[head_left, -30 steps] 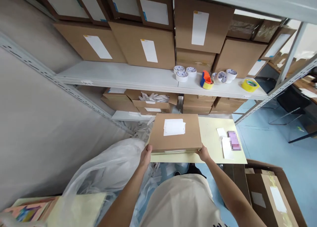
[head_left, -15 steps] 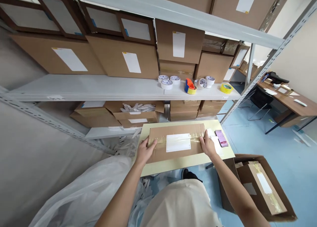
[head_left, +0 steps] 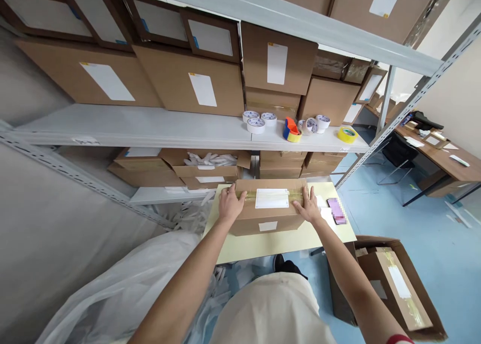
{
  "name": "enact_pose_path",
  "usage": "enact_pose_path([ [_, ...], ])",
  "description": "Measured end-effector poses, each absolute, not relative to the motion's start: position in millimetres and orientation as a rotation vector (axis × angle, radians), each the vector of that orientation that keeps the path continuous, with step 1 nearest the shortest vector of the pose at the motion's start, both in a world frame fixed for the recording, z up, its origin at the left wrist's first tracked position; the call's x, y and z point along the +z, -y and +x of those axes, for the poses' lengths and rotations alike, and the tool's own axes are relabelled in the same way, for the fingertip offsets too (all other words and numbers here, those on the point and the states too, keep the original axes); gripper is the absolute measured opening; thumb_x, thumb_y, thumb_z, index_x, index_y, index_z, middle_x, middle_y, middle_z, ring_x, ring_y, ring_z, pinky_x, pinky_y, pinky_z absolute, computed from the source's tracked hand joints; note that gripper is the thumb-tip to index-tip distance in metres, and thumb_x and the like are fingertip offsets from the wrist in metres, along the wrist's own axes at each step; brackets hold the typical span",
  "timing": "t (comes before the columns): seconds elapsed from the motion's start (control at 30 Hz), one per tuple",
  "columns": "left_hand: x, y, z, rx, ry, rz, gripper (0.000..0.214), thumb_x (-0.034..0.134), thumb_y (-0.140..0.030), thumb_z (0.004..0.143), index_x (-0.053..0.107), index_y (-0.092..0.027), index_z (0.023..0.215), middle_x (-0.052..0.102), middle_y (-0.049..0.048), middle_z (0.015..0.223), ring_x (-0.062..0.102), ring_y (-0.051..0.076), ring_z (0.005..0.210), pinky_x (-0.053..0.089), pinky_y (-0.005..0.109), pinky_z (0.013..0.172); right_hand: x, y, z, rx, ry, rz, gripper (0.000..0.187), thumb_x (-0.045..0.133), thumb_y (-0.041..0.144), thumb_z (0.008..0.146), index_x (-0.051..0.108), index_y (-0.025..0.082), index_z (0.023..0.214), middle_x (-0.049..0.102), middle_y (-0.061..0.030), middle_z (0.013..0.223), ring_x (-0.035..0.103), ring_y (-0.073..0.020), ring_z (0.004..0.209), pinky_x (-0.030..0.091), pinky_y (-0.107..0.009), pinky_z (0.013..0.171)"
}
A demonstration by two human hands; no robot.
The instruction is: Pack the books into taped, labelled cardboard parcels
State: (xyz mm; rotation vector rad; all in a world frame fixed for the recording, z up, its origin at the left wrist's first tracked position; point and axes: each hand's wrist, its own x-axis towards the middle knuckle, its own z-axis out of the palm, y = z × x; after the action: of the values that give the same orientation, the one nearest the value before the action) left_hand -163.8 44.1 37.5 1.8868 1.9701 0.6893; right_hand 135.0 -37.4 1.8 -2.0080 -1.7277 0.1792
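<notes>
A taped cardboard box (head_left: 246,211) stands on the pale yellow table (head_left: 248,251), with a white label (head_left: 271,198) on its top and a smaller one on its front side. My left hand (head_left: 230,204) grips its left end, the thumb over the top edge. At the opposite end my right hand (head_left: 309,205) holds on, its thumb lying on the clear tape and its fingers pointing away from me. The parts of the box under my palms are hidden.
A phone (head_left: 337,211) lies on papers at the table's right side. Tape rolls (head_left: 256,125) and a tape dispenser (head_left: 291,129) sit on the metal shelf (head_left: 150,128). A large open carton (head_left: 432,309) holding boxes stands on the floor at right; white plastic sheeting (head_left: 124,284) lies at left.
The box has tipped so its front side now faces me, and it has moved a little farther away. Both hands have shifted forward with it.
</notes>
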Motion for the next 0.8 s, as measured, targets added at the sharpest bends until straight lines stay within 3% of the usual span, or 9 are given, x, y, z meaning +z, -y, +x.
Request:
enact_pose_path([
  [0.1, 40.7, -35.4, -160.1, 0.611, -1.817, 2.230, 0.066, 0.047, -0.048, 0.089, 0.046, -0.013, 0.144, 0.039, 0.0194, 0.154, 0.033, 0.036, 0.143, 0.032, 0.049, 0.112, -5.2, 39.5, 134.6, 0.140, 1.805, -1.918, 0.076, 0.042, 0.062, 0.092, 0.035, 0.014, 0.151, 0.024, -0.0199, 0.161, 0.023, -0.0375, 0.149, 0.030, -0.057, 0.114],
  [0.2, 42.8, -31.9, -158.1, 0.343, -1.693, 2.384, 0.070, 0.045, -0.055, 0.089, 0.042, -0.017, 0.148, 0.029, 0.0153, 0.161, 0.019, 0.036, 0.150, 0.022, 0.058, 0.116, -7.6, 41.1, 133.6, 0.161, 1.860, -1.896, 0.078, 0.042, 0.062, 0.092, 0.034, 0.012, 0.151, 0.026, -0.0196, 0.160, 0.017, -0.0371, 0.150, 0.028, -0.058, 0.116],
  [0.3, 44.9, -36.4, -155.5, 0.181, -1.727, 2.349, 0.078, 0.039, -0.060, 0.090, 0.033, -0.015, 0.153, 0.020, 0.0164, 0.163, 0.013, 0.037, 0.151, 0.020, 0.063, 0.115, -3.1, 37.8, 132.5, 0.168, 1.917, -1.926, 0.078, 0.044, 0.061, 0.092, 0.035, 0.011, 0.152, 0.025, -0.0197, 0.161, 0.013, -0.0402, 0.150, 0.025, -0.061, 0.116],
  [0.4, 46.7, -43.1, -155.3, 0.107, -1.746, 2.334, 0.080, 0.036, -0.061, 0.091, 0.028, -0.013, 0.154, 0.015, 0.0156, 0.164, 0.011, 0.036, 0.151, 0.019, 0.063, 0.115, 5.4, 32.0, 130.4, 0.171, 1.978, -1.940, 0.070, 0.046, 0.058, 0.093, 0.041, 0.017, 0.149, 0.026, -0.0164, 0.161, 0.010, -0.0431, 0.150, 0.024, -0.064, 0.115],
  [0.5, 48.0, -48.4, -157.8, 0.073, -1.771, 2.329, 0.081, 0.035, -0.062, 0.090, 0.027, -0.013, 0.155, 0.015, 0.0150, 0.164, 0.010, 0.036, 0.152, 0.016, 0.064, 0.116, 12.4, 26.9, 127.2, 0.173, 2.005, -1.929, 0.061, 0.046, 0.056, 0.094, 0.046, 0.025, 0.147, 0.029, -0.0118, 0.161, 0.012, -0.0426, 0.150, 0.024, -0.067, 0.113],
  [0.6, 49.0, -48.7, -150.1, 0.082, -1.835, 2.337, 0.078, 0.034, -0.059, 0.091, 0.030, -0.013, 0.154, 0.018, 0.0169, 0.163, 0.010, 0.038, 0.151, 0.013, 0.067, 0.115, 15.1, 22.7, 124.7, 0.213, 2.014, -1.919, 0.061, 0.047, 0.054, 0.094, 0.045, 0.024, 0.147, 0.028, -0.0123, 0.161, 0.013, -0.0424, 0.150, 0.024, -0.067, 0.114],
  [0.8, 48.9, -15.1, -61.0, 0.146, -1.472, 2.582, 0.074, 0.041, -0.051, 0.091, 0.033, -0.011, 0.152, 0.027, 0.0178, 0.160, 0.019, 0.037, 0.150, 0.013, 0.062, 0.117, 6.4, 16.0, 134.5, 0.412, 1.988, -1.710, 0.084, 0.054, 0.061, 0.089, 0.028, 0.017, 0.155, 0.018, -0.0148, 0.164, 0.001, -0.0387, 0.152, 0.019, -0.059, 0.119],
])
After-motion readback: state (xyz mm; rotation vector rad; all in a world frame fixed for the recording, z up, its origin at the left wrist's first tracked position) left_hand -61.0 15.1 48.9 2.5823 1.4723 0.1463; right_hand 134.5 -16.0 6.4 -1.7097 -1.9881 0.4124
